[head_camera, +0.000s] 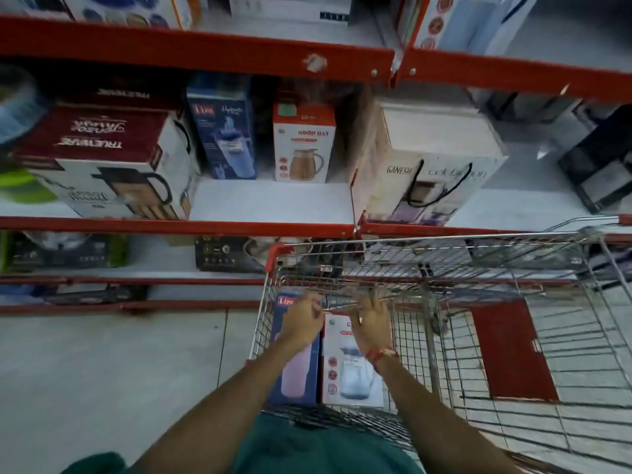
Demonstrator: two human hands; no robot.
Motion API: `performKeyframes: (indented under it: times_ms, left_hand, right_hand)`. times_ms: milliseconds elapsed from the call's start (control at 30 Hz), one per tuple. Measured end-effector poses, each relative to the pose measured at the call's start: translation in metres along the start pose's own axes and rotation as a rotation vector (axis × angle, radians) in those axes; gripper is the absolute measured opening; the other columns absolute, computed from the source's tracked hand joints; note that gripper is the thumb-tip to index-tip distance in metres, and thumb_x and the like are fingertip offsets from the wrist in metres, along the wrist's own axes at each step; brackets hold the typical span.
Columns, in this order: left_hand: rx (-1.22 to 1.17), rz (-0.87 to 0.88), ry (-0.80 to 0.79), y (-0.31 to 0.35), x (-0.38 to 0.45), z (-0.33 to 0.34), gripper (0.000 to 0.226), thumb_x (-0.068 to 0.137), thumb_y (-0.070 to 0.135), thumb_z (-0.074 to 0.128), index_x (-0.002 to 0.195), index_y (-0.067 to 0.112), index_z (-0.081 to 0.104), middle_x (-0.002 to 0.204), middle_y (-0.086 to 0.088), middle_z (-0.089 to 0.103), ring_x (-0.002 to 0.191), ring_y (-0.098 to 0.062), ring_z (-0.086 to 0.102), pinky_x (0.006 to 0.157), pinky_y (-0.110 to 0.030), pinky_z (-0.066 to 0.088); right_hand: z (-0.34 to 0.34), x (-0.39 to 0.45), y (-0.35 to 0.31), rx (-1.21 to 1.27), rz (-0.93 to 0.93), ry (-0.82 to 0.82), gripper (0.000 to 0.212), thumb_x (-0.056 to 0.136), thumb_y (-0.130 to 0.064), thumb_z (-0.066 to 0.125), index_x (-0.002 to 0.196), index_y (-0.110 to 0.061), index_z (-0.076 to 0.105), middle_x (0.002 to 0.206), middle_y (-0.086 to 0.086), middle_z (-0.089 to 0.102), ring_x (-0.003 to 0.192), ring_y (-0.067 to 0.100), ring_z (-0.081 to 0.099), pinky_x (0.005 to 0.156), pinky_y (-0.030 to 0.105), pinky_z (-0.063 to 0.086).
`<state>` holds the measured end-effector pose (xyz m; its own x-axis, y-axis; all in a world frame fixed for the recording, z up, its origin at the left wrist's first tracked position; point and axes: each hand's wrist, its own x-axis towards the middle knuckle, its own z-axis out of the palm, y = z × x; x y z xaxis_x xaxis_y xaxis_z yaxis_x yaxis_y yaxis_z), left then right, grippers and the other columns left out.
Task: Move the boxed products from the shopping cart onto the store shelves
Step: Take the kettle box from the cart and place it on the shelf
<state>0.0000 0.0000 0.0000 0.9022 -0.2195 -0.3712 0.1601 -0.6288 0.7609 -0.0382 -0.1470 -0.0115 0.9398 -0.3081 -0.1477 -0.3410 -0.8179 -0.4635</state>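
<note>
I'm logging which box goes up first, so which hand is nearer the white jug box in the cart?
The right hand. It lies over the top end of the white jug box; whether it grips is unclear. The left hand is beside it, over the blue box.

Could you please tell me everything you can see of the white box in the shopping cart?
The white box lies flat in the cart's near left corner, printed face up, showing a pale jug picture, round red icons and a red header. It looks like cardboard. The blue box lies against its left side. The right hand covers its upper end; grip unclear.
</note>
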Motion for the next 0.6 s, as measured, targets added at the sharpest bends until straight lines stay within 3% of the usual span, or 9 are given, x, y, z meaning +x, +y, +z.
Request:
performKeyframes:
  times_ms: [67, 133, 200, 233, 300, 367, 467, 500, 600]
  left_hand:
    - [0.094, -0.058, -0.172, -0.014, -0.003, 0.014, 0.016, 0.089, 0.007, 0.052, 0.101, 0.003, 0.061, 0.101, -0.013, 0.068, 0.086, -0.026, 0.062, 0.074, -0.034, 0.051]
    - [0.156, -0.125, -0.317, -0.028, -0.009, 0.028, 0.017, 0.09, 0.004, 0.05, 0.103, -0.002, 0.059, 0.081, -0.008, 0.062, 0.079, -0.023, 0.053, 0.065, -0.031, 0.042]
    - [0.092, -0.206, -0.392, -0.035, -0.009, 0.04, 0.027, 0.089, 0.003, 0.051, 0.116, -0.001, 0.054, 0.091, -0.015, 0.065, 0.083, -0.028, 0.056, 0.071, -0.041, 0.048]
    - [0.103, -0.229, -0.417, -0.035, -0.008, 0.044, 0.029, 0.089, 0.005, 0.052, 0.118, 0.001, 0.052, 0.104, -0.019, 0.066, 0.088, -0.03, 0.059, 0.076, -0.043, 0.051]
    - [0.135, -0.253, -0.451, -0.038, -0.005, 0.058, 0.031, 0.089, 0.008, 0.052, 0.12, 0.004, 0.05, 0.117, -0.02, 0.063, 0.098, -0.032, 0.061, 0.083, -0.043, 0.054]
    - [0.123, -0.295, -0.423, -0.027, -0.008, 0.063, 0.034, 0.089, 0.008, 0.053, 0.123, 0.004, 0.049, 0.121, -0.019, 0.062, 0.104, -0.034, 0.062, 0.087, -0.042, 0.055]
    - [0.037, -0.379, -0.363, -0.009, -0.006, 0.062, 0.032, 0.088, 0.001, 0.052, 0.12, 0.001, 0.051, 0.117, -0.019, 0.064, 0.099, -0.033, 0.064, 0.074, -0.033, 0.053]
    - [-0.003, -0.399, -0.356, -0.003, -0.004, 0.059, 0.033, 0.087, -0.001, 0.05, 0.121, 0.001, 0.051, 0.116, -0.018, 0.064, 0.095, -0.032, 0.065, 0.069, -0.031, 0.052]
    - [-0.199, -0.406, -0.213, 0.012, -0.002, 0.04, 0.045, 0.086, -0.003, 0.05, 0.129, 0.009, 0.042, 0.116, -0.014, 0.064, 0.091, -0.028, 0.065, 0.064, -0.034, 0.057]
  right_hand:
    - [0.007, -0.012, 0.019, 0.031, 0.228, -0.197, 0.045, 0.096, -0.018, 0.053, 0.138, -0.004, 0.043, 0.143, 0.018, 0.04, 0.131, 0.035, 0.035, 0.111, 0.039, 0.033]
    - [0.01, -0.026, 0.033, 0.101, 0.416, -0.31, 0.051, 0.095, -0.019, 0.056, 0.14, -0.002, 0.037, 0.143, 0.019, 0.04, 0.13, 0.034, 0.038, 0.108, 0.036, 0.036]
    - [0.011, -0.031, 0.04, 0.261, 0.563, -0.364, 0.036, 0.095, -0.015, 0.057, 0.127, -0.003, 0.047, 0.128, 0.02, 0.053, 0.111, 0.03, 0.053, 0.084, 0.03, 0.052]
    - [0.008, -0.031, 0.04, 0.336, 0.599, -0.411, 0.023, 0.095, -0.011, 0.056, 0.117, -0.005, 0.052, 0.117, 0.018, 0.058, 0.099, 0.026, 0.055, 0.068, 0.025, 0.051]
    - [0.005, -0.029, 0.041, 0.393, 0.616, -0.497, 0.008, 0.096, -0.005, 0.054, 0.102, -0.009, 0.055, 0.104, 0.011, 0.058, 0.092, 0.021, 0.052, 0.063, 0.021, 0.044]
    - [0.002, -0.027, 0.043, 0.472, 0.658, -0.499, 0.007, 0.092, -0.008, 0.061, 0.098, -0.007, 0.057, 0.107, 0.012, 0.061, 0.096, 0.022, 0.055, 0.075, 0.028, 0.049]
    - [-0.001, -0.019, 0.05, 0.543, 0.68, -0.48, 0.029, 0.083, -0.018, 0.074, 0.109, -0.009, 0.062, 0.121, 0.013, 0.066, 0.109, 0.028, 0.06, 0.096, 0.041, 0.051]
    - [-0.006, -0.016, 0.05, 0.551, 0.668, -0.457, 0.029, 0.086, -0.014, 0.07, 0.113, -0.009, 0.061, 0.122, 0.013, 0.065, 0.11, 0.029, 0.06, 0.095, 0.042, 0.052]
    - [-0.029, -0.005, 0.04, 0.544, 0.603, -0.363, 0.041, 0.09, 0.004, 0.057, 0.129, -0.007, 0.052, 0.124, 0.015, 0.062, 0.098, 0.023, 0.057, 0.07, 0.031, 0.055]
